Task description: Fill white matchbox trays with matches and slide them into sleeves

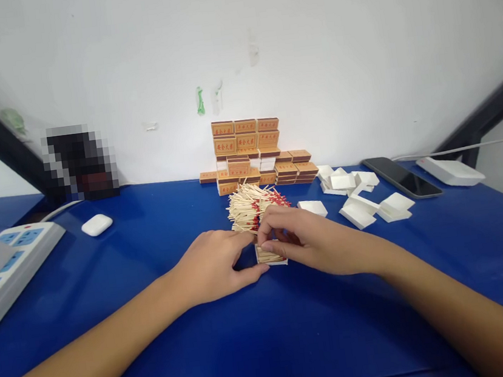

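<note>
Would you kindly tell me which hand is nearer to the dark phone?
The right. The right hand is to the left of the dark phone and closer to the camera; the left hand is farther left, beyond the right hand.

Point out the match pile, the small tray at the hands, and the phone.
Match pile (250, 204): head view, on sticks near its middle.
Small tray (279, 262): head view, on its near rim.
Phone (402, 177): head view, middle of its dark screen.
</note>
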Demonstrator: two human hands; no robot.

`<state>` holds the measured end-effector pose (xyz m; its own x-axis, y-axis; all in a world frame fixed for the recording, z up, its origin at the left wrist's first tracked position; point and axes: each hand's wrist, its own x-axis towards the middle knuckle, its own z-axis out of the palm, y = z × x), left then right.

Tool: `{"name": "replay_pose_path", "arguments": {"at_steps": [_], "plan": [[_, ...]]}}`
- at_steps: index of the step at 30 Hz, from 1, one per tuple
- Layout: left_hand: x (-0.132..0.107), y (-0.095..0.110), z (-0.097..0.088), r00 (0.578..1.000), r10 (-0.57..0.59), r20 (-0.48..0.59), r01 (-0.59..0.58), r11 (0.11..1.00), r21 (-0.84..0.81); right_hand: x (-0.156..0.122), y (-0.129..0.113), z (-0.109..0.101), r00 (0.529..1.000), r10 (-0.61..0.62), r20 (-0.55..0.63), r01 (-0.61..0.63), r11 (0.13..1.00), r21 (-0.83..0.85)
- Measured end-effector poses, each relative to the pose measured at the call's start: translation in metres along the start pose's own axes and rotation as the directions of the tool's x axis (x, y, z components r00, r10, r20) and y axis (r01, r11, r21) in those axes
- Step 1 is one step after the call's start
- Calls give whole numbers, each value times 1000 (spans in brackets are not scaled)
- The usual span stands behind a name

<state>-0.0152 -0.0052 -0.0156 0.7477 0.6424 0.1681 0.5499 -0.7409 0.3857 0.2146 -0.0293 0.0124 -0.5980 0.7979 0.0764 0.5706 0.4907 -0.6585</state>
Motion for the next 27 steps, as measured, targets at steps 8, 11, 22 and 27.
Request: {"name": "replay_pose_path", "arguments": {"at_steps": [8, 11, 22, 27], "plan": [[-1, 0, 0, 1000, 2, -4, -2, 1000, 11, -1, 0, 3, 998, 21, -60, -32, 980, -196], [-1, -1, 1, 1000, 2, -2, -2, 1000, 8, -1, 2, 1, 997, 18, -69, -32, 978, -208], [0, 0, 0, 1000, 2, -5, -2, 999, 43, -11, 6, -24, 996, 74, 53, -58, 963, -262], [-1, 0, 0, 1000, -9, 0, 9, 999, 33, -11, 3, -21, 996, 82, 32, -71, 964, -258]]}}
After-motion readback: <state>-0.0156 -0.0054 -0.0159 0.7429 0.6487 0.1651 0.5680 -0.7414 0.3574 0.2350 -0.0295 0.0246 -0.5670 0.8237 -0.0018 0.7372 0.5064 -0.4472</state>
